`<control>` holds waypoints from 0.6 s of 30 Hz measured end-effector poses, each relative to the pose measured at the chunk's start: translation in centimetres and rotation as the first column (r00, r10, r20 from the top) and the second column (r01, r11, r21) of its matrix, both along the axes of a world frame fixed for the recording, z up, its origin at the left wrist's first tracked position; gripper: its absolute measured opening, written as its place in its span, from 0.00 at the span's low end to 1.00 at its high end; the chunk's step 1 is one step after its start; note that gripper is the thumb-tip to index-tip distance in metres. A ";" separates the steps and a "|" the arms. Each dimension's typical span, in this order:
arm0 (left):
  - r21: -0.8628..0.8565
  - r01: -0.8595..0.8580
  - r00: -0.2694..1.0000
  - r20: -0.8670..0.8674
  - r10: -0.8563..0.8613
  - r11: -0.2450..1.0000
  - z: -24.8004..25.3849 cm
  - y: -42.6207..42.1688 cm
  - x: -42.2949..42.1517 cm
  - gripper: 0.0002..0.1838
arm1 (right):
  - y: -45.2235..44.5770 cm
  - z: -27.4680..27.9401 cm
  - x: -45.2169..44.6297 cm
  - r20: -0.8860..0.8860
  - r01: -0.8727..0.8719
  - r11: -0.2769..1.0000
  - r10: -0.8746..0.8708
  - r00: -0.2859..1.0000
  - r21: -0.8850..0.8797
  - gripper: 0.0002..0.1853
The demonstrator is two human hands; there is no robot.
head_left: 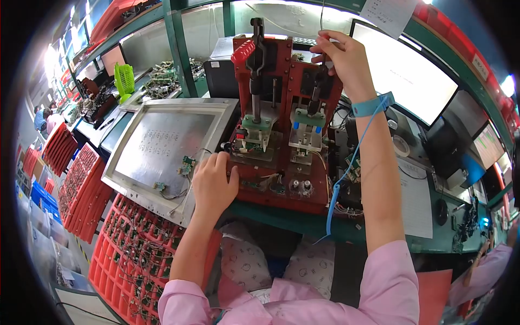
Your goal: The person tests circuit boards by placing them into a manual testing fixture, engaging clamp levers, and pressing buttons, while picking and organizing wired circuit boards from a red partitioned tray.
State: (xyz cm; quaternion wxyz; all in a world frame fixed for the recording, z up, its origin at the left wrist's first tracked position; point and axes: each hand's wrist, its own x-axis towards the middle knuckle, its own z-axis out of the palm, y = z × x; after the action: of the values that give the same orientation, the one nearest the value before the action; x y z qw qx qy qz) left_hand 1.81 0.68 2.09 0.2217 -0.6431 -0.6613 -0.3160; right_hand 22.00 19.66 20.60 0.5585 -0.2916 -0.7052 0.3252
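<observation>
A red test fixture [262, 187] with two upright toggle clamps stands in front of me. My right hand [344, 57] is raised at the top of its right-hand clamp [317, 92], fingers curled round the lever end, which they mostly hide. The left-hand clamp [257, 76] has a red grip [243, 51] tilted to the left. Green plates sit under both clamps, and a small circuit board [252, 146] lies beneath the left one. My left hand [213, 181] rests at the fixture's left edge, thumb apart from the bent fingers, by a black knob [226, 146] and thin wires.
Left of the fixture, a metal-framed plate [162, 143] carries small circuit boards [187, 165]. Below it is a red tray [119, 260] of wired boards. A monitor [406, 70] stands at right. A blue wrist strap cord [335, 195] hangs from my right wrist.
</observation>
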 end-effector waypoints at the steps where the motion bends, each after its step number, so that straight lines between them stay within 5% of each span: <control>1: 0.065 0.033 0.999 -0.006 -0.033 0.997 0.5 0.0 0.7 0.09 | 0.0 -0.1 0.1 0.025 0.007 1.000 -0.007 1.000 -0.004 0.14; 3: 0.109 0.192 0.979 0.049 -0.198 0.975 1.1 0.1 2.5 0.12 | 0.3 -0.4 0.1 0.057 0.012 1.000 -0.012 0.998 -0.014 0.14; 7: 0.041 0.496 0.846 0.202 -0.493 0.867 0.3 1.8 6.0 0.17 | 1.0 -0.1 -0.2 0.384 0.368 0.810 -0.552 0.740 0.456 0.11; 10: 0.067 0.546 0.817 0.179 -0.548 0.835 0.1 3.7 6.9 0.20 | 1.4 -0.3 0.2 0.418 0.337 0.811 -0.548 0.724 0.478 0.10; 12: 0.068 0.636 0.708 0.343 -0.617 0.768 -0.1 4.4 7.2 0.23 | 1.7 -0.4 0.7 0.445 0.309 0.807 -0.548 0.708 0.503 0.10; 14: 0.050 0.631 0.684 0.436 -0.586 0.774 -0.2 4.2 7.2 0.24 | 2.8 -3.0 1.3 0.024 0.336 0.454 -0.622 0.783 0.825 0.09; 17: 0.025 0.640 0.572 0.653 -0.497 0.768 0.1 4.5 6.6 0.25 | -3.0 -6.5 2.8 0.102 0.372 0.572 -0.630 0.770 0.731 0.04; 18: 0.036 0.626 0.573 0.656 -0.491 0.779 0.0 4.7 6.5 0.25 | -4.6 -7.7 3.4 0.261 0.321 0.643 -0.642 0.721 0.696 0.04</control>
State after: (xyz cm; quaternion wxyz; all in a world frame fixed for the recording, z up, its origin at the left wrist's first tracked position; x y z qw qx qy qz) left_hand 8.31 5.37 2.08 -0.1916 -0.6922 -0.4853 -0.4986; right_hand 25.42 15.08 12.94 0.4921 -0.3522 -0.7777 -0.1700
